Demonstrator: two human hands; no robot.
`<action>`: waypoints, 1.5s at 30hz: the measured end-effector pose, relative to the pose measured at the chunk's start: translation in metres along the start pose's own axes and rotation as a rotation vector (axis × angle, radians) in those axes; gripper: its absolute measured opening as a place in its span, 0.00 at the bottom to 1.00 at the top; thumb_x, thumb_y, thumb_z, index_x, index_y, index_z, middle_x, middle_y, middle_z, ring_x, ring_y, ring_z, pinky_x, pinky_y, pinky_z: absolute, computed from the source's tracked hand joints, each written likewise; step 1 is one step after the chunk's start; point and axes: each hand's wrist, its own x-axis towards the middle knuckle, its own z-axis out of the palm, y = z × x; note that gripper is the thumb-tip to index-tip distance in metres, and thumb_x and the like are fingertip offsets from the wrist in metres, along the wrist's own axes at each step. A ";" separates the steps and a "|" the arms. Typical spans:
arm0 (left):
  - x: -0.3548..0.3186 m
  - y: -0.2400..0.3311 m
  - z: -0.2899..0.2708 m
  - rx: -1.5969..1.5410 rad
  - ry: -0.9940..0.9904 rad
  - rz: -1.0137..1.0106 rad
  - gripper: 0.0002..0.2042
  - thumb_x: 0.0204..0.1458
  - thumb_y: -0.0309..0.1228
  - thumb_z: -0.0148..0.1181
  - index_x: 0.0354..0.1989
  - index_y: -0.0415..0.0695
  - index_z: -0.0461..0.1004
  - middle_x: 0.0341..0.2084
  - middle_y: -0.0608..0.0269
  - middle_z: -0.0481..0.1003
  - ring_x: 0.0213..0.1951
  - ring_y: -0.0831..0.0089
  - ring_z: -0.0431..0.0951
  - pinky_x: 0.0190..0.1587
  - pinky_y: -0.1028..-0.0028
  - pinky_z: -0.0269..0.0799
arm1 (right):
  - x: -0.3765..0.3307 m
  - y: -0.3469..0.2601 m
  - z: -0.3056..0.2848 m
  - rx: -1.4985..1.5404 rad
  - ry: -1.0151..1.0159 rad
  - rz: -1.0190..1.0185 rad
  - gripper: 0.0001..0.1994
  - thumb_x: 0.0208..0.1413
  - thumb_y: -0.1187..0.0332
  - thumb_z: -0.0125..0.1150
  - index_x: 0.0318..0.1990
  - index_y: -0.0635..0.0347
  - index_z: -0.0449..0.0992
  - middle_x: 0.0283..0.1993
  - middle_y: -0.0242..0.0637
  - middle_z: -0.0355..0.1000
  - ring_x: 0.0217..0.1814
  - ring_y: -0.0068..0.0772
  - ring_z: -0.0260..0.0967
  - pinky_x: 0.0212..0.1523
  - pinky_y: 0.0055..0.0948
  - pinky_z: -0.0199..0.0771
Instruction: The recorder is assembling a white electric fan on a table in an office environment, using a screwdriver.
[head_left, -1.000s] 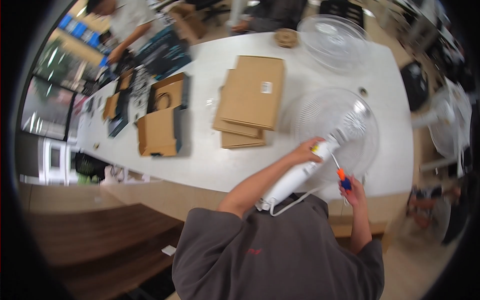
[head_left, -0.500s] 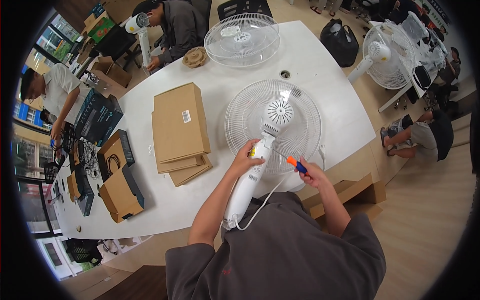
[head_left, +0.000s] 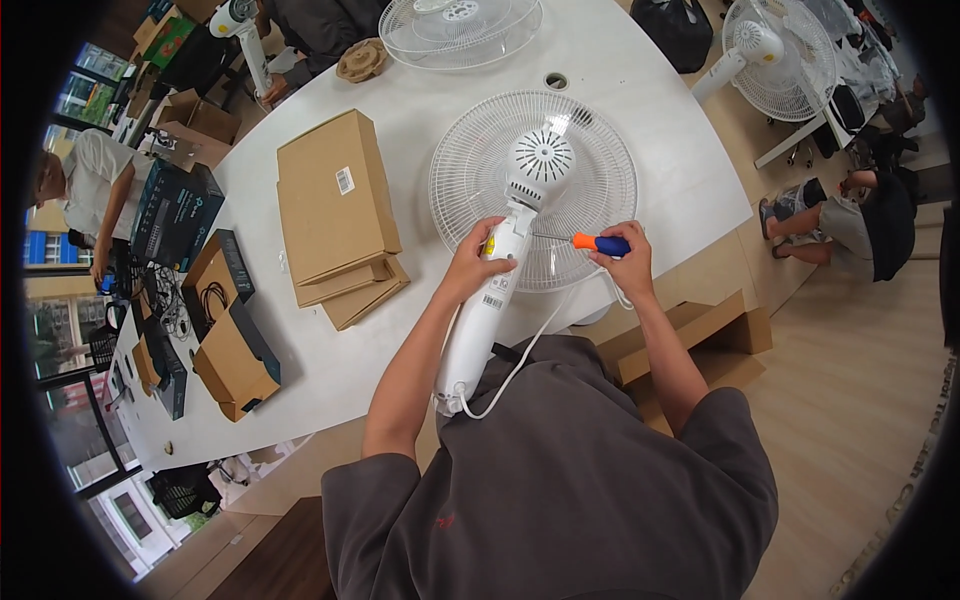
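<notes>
A white electric fan (head_left: 541, 160) lies face down on its round wire grille (head_left: 470, 150), its neck toward my body. My left hand (head_left: 474, 264) is closed round the upper part of the white neck (head_left: 482, 320), just below the motor housing. In my right hand (head_left: 630, 262) is a screwdriver (head_left: 602, 244) with an orange and blue handle. Its thin shaft points left at the neck joint under the motor housing; whether the tip sits in a screw I cannot make out. The white power cord (head_left: 523, 360) loops from the neck's lower end toward the right.
Flat brown cardboard boxes (head_left: 335, 210) are stacked left of the fan on the white table (head_left: 680, 180). Farther left stand opened dark boxes (head_left: 240, 370) and tangled cables. Another fan grille (head_left: 460, 40) lies at the back. An open carton (head_left: 700, 340) is below the table's right edge. Other people work nearby.
The screwdriver has swung from a slant to nearly level, and my right hand has risen beside the neck. The whole view has shifted, so the table things sit higher. My left hand keeps its grip.
</notes>
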 end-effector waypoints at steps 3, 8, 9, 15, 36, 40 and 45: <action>-0.001 0.004 0.001 -0.045 -0.010 -0.030 0.36 0.37 0.22 0.69 0.60 0.43 0.63 0.47 0.58 0.73 0.48 0.68 0.74 0.53 0.69 0.68 | -0.009 0.015 0.006 0.068 0.051 0.109 0.20 0.38 0.76 0.77 0.39 0.61 0.72 0.36 0.34 0.68 0.34 0.28 0.67 0.36 0.27 0.70; -0.001 0.003 0.002 -0.071 -0.001 -0.033 0.37 0.37 0.21 0.68 0.61 0.44 0.63 0.48 0.59 0.73 0.49 0.69 0.73 0.53 0.70 0.69 | -0.011 0.018 0.009 0.950 0.058 0.987 0.24 0.57 0.53 0.66 0.43 0.64 0.64 0.33 0.38 0.68 0.27 0.23 0.65 0.26 0.21 0.65; -0.001 0.001 0.002 -0.070 -0.003 -0.042 0.37 0.37 0.21 0.68 0.61 0.44 0.63 0.48 0.59 0.73 0.49 0.69 0.73 0.53 0.70 0.69 | -0.010 0.005 0.006 0.951 0.061 0.996 0.24 0.57 0.53 0.66 0.43 0.64 0.64 0.33 0.38 0.68 0.27 0.23 0.65 0.26 0.21 0.65; -0.004 0.003 0.002 -0.101 0.007 -0.045 0.37 0.37 0.21 0.68 0.61 0.43 0.62 0.50 0.58 0.72 0.51 0.68 0.72 0.56 0.69 0.67 | -0.004 -0.012 -0.015 0.532 -0.354 1.181 0.30 0.58 0.39 0.56 0.34 0.63 0.70 0.20 0.32 0.64 0.12 0.17 0.53 0.11 0.18 0.51; -0.009 -0.006 -0.001 -0.186 0.028 -0.014 0.37 0.34 0.19 0.69 0.59 0.39 0.63 0.49 0.58 0.72 0.51 0.67 0.73 0.58 0.68 0.66 | -0.008 0.004 0.000 0.114 -0.081 0.085 0.19 0.45 0.70 0.76 0.43 0.61 0.72 0.41 0.35 0.66 0.39 0.27 0.66 0.42 0.27 0.69; -0.007 -0.009 0.000 -0.173 0.023 0.005 0.37 0.34 0.19 0.68 0.59 0.39 0.63 0.49 0.58 0.72 0.51 0.67 0.73 0.57 0.69 0.66 | -0.007 0.000 0.008 1.064 0.051 1.007 0.20 0.53 0.58 0.71 0.43 0.60 0.69 0.35 0.36 0.66 0.32 0.24 0.65 0.30 0.23 0.66; -0.007 -0.010 -0.002 -0.174 0.022 0.001 0.37 0.34 0.18 0.68 0.59 0.39 0.63 0.49 0.58 0.73 0.51 0.68 0.73 0.57 0.69 0.66 | -0.004 -0.005 -0.018 0.985 -0.174 1.254 0.19 0.57 0.55 0.66 0.43 0.61 0.68 0.26 0.32 0.65 0.22 0.19 0.59 0.20 0.21 0.57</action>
